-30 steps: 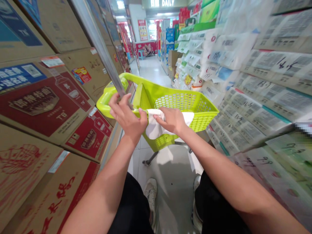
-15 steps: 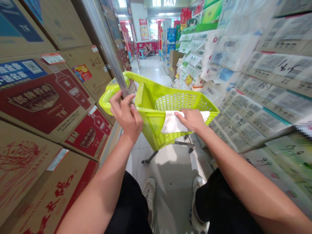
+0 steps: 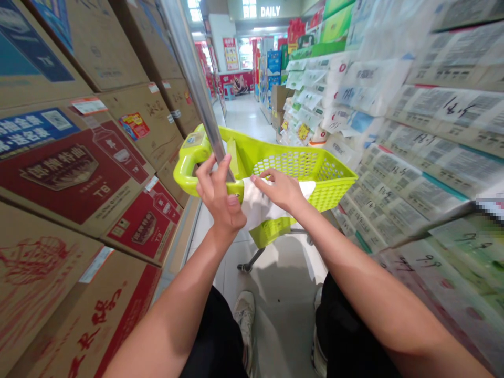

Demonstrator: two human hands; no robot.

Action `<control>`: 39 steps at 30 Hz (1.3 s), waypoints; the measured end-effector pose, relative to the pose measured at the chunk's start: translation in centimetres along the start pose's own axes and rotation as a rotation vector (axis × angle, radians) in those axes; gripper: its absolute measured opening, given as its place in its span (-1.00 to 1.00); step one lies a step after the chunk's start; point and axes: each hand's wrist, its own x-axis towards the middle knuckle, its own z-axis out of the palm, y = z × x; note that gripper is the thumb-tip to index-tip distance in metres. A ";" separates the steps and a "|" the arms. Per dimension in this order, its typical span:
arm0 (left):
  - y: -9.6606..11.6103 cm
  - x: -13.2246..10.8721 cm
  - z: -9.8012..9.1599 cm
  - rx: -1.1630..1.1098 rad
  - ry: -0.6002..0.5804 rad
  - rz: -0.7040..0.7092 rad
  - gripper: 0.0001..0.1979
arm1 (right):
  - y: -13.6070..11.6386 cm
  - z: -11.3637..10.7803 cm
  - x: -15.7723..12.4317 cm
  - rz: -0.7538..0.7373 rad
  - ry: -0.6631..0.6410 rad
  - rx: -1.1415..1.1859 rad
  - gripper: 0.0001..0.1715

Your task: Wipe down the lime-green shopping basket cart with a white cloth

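A lime-green shopping cart (image 3: 334, 184) with perforated basket walls stands in front of me, turned sideways. A metal pole (image 3: 199, 79) rises slantwise from its corner near the handle (image 3: 183, 168). My left hand (image 3: 222, 197) is closed around the foot of this pole, against the cart's corner. Over the near rim hangs a white cloth (image 3: 263, 207), partly under my right hand (image 3: 281, 190). That hand grips the cloth against the rim, fingers over the top edge. No goods show in the visible part of the basket.
Stacked cardboard cartons (image 3: 66, 173) wall the left side. Packs of paper tissue (image 3: 425, 142) with handwritten prices are piled along the right. Between them runs a tiled aisle (image 3: 252, 118) toward a red counter (image 3: 244, 81). My shoes (image 3: 244, 315) stand behind the cart.
My right hand has slid left along the rim with the white cloth, closer to my left hand. The cart's handle end, pole and left hand have shifted slightly right and lower in view.
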 end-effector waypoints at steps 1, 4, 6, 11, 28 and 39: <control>-0.1 0.0 -0.1 -0.023 -0.006 -0.005 -0.18 | 0.4 0.0 0.2 0.006 -0.003 0.017 -0.34; -0.4 0.2 -0.5 -0.035 -0.019 -0.014 -0.19 | 2.8 -0.2 0.9 0.026 -0.021 0.027 -0.40; -0.6 0.3 -0.6 0.003 -0.023 -0.020 -0.17 | 4.6 -0.5 1.3 0.060 -0.024 -0.012 -0.43; 0.0 0.5 -0.1 0.081 -0.003 -0.007 -0.12 | 6.1 -1.2 1.5 0.126 -0.013 -0.127 -0.38; 0.2 0.6 -1.0 0.094 -0.088 -0.038 -0.30 | 3.3 0.3 0.5 -0.078 0.057 0.118 -0.56; 1.2 0.0 1.3 0.226 -0.031 -0.087 -0.25 | 3.5 -0.9 0.3 0.012 -0.030 -0.145 -0.38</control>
